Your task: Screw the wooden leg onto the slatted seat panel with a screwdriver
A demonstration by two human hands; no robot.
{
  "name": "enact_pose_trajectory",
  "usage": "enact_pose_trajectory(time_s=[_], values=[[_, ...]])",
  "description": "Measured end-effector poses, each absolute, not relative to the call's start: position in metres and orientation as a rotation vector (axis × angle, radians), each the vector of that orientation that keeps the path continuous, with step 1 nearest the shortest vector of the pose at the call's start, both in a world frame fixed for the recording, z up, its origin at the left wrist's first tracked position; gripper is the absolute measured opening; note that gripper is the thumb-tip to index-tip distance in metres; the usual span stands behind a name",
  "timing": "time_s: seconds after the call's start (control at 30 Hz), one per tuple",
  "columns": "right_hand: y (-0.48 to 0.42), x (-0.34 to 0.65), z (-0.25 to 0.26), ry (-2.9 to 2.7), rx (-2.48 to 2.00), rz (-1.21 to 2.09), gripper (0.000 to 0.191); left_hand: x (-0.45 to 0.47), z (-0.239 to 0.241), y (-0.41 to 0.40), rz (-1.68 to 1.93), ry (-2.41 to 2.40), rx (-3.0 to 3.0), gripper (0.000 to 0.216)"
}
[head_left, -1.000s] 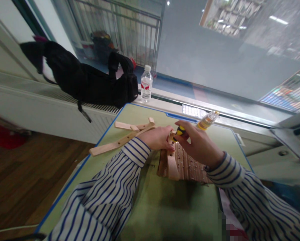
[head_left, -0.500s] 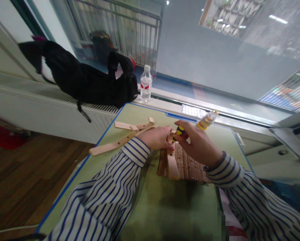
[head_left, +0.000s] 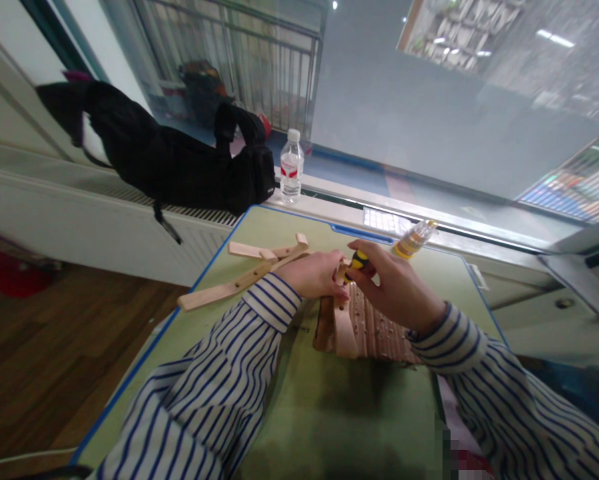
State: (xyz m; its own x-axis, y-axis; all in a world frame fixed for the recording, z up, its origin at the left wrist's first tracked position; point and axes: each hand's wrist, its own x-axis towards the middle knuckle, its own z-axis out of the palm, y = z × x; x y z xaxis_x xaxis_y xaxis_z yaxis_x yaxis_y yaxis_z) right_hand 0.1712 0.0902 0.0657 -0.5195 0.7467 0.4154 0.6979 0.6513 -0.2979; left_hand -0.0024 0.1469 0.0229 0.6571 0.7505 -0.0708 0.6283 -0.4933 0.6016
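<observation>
My right hand (head_left: 392, 283) is closed round a short screwdriver (head_left: 358, 261) with a yellow and black handle. Its tip points down at a pale curved wooden piece (head_left: 346, 330), where my hands hide the contact. My left hand (head_left: 317, 273) grips the upper end of that wooden piece, thumb and fingers pinched round it. The piece lies along the left side of a brown ridged block (head_left: 379, 327) dotted with small light specks. To the left of my left hand, more jointed wooden strips (head_left: 219, 293) with dark screw holes lie on the green table (head_left: 309, 413).
A clear bottle with a yellow band (head_left: 413, 239) lies beyond my right hand. On the windowsill stand a water bottle (head_left: 291, 170) and a black bag (head_left: 179, 163). A white radiator (head_left: 179, 233) runs below the bag. The table has a blue edge.
</observation>
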Motion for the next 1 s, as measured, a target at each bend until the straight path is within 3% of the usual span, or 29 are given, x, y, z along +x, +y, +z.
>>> enact_pose_trajectory(time_s=[0.27,0.5,0.73,1.0], values=[[0.090,0.171,0.067,-2.360,-1.127,0.142,0.035,-0.001,0.024,0.146,0.268,1.056,2.276,0.048],[0.089,0.171,0.067,-2.354,-1.114,0.168,0.034,-0.016,0.045,0.141,0.246,1.062,2.231,0.063],[0.091,0.172,0.069,-2.374,-1.113,0.147,0.034,-0.034,0.077,0.132,0.501,0.920,2.299,0.027],[0.090,0.171,0.077,-2.400,-1.223,0.160,0.033,-0.017,0.068,0.131,0.563,0.871,2.305,0.024]])
